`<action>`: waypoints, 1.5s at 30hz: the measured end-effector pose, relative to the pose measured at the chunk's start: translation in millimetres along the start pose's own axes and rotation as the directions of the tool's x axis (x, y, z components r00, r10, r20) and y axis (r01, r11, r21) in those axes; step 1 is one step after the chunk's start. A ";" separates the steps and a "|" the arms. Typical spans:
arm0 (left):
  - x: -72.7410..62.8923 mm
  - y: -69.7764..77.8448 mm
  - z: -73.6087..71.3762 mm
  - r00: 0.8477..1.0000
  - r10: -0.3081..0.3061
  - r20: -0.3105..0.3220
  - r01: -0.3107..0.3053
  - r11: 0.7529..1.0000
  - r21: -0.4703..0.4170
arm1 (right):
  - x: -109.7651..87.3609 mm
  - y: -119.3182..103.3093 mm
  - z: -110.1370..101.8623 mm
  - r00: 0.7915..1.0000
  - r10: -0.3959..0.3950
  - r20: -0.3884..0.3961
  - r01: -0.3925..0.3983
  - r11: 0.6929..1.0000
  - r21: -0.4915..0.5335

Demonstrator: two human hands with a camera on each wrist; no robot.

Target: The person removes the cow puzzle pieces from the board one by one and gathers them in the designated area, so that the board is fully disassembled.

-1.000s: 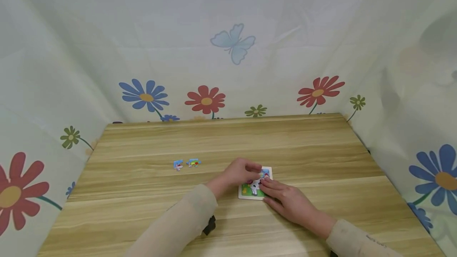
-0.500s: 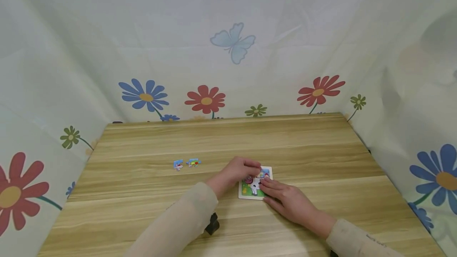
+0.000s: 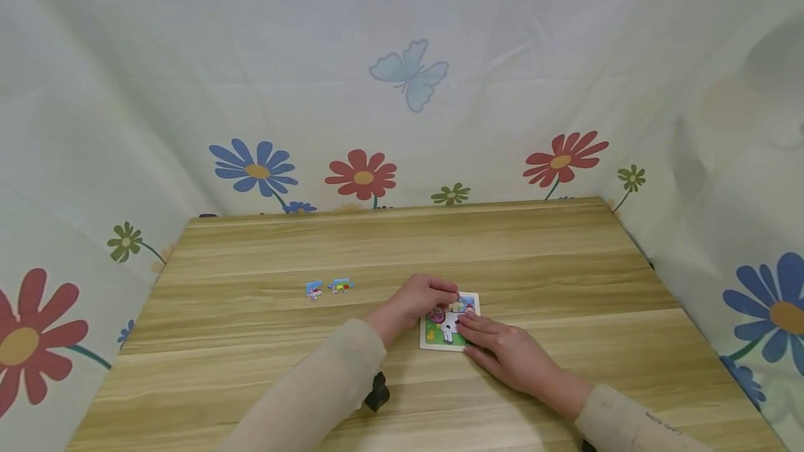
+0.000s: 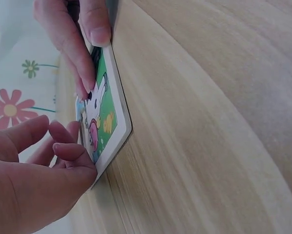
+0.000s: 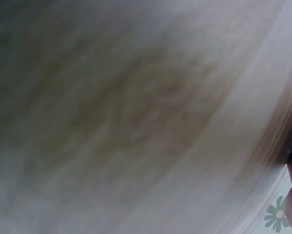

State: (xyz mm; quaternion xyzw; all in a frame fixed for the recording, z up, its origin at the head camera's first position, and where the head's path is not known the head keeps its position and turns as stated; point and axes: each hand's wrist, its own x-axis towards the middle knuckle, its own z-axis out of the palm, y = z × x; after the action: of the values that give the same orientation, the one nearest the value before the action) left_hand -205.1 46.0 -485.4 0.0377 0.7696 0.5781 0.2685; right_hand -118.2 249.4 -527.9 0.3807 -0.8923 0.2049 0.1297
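Note:
A small square jigsaw puzzle [image 3: 448, 335] with a white border lies flat on the table, showing a black-and-white cow on green. My left hand [image 3: 419, 298] reaches over its upper left part with bent fingers. In the left wrist view, these bent fingers [image 4: 72, 152] touch the puzzle's left side; whether they pinch a piece is hidden. On the puzzle's right side rests my right hand [image 3: 511, 356], its fingers nearly straight across the picture and its thumb [image 4: 100, 35] along the near edge. The right wrist view shows mostly blurred table and a bit of hand at its edge.
Two loose puzzle pieces lie to the left, one blue and white [image 3: 314, 290], one blue, yellow and red [image 3: 340, 287]. The wood-grain table [image 3: 534, 250] meets a flowered cloth [image 3: 301, 89] at its back and sides. A black wrist device [image 3: 377, 393] hangs under the left sleeve.
My left fingers have shifted slightly up and left, showing more of the cow's head. My right hand stays in place, and the loose pieces have not moved.

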 end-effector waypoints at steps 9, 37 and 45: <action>-0.2 8.4 2.1 0.999 -0.045 -0.013 0.046 0.997 0.058 | -0.4 1.8 0.4 1.000 0.003 -0.005 -0.003 1.000 0.001; -6.8 20.3 10.3 0.997 -0.079 0.005 0.077 0.982 0.171 | 0.6 0.4 -1.7 0.999 -0.028 -0.018 0.028 1.000 0.014; -7.3 20.1 12.8 0.995 -0.080 0.056 0.072 0.989 0.133 | 0.1 2.3 -1.1 0.999 -0.031 -0.020 0.032 0.999 0.019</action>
State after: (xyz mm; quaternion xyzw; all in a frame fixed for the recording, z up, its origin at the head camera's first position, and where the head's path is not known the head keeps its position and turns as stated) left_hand -198.1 61.1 -466.8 0.0436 0.7980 0.5145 0.3107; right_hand -119.8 251.3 -527.4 0.3939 -0.8829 0.2152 0.1377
